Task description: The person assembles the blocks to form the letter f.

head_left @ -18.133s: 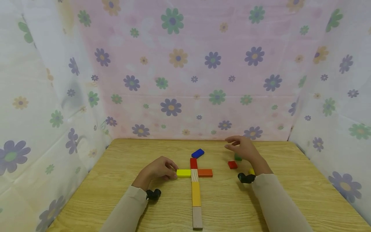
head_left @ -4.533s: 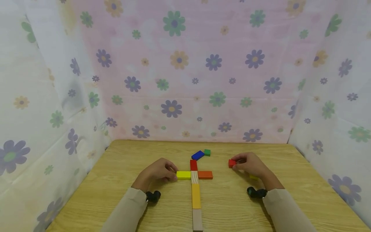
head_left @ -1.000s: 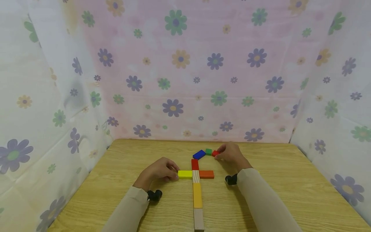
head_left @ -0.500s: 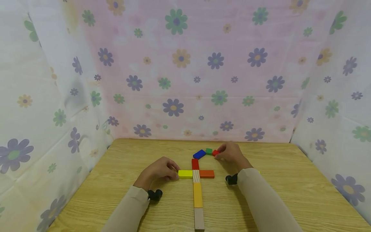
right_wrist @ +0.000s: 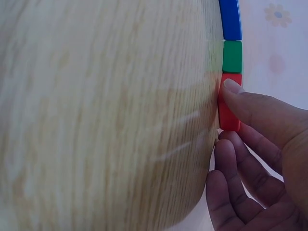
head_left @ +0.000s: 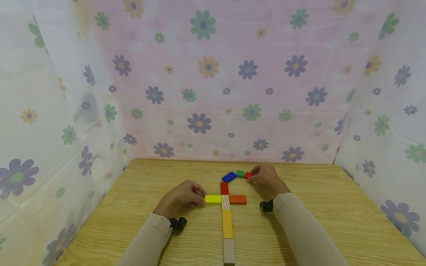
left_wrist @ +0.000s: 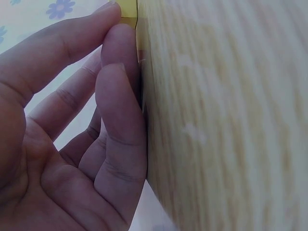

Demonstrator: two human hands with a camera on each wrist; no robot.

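My left hand pinches the left end of a yellow block; in the left wrist view the fingertips cover most of it. A small red block lies against a green block, with the thumb and fingers of my right hand pinching it. From green, the curve runs on to a blue block and a longer red block. Below stands a striped wood block, with an orange-red block at its right. An amber block and a plain wood block continue toward me.
A sliver of something yellow shows past the right sleeve, mostly hidden. The wooden table is walled by a flowered cloth at the back and both sides.
Earlier the green block came beside the blue one. Since then my right hand has carried the small red block left to the green block. Over the last second little moves; my left hand stays put.
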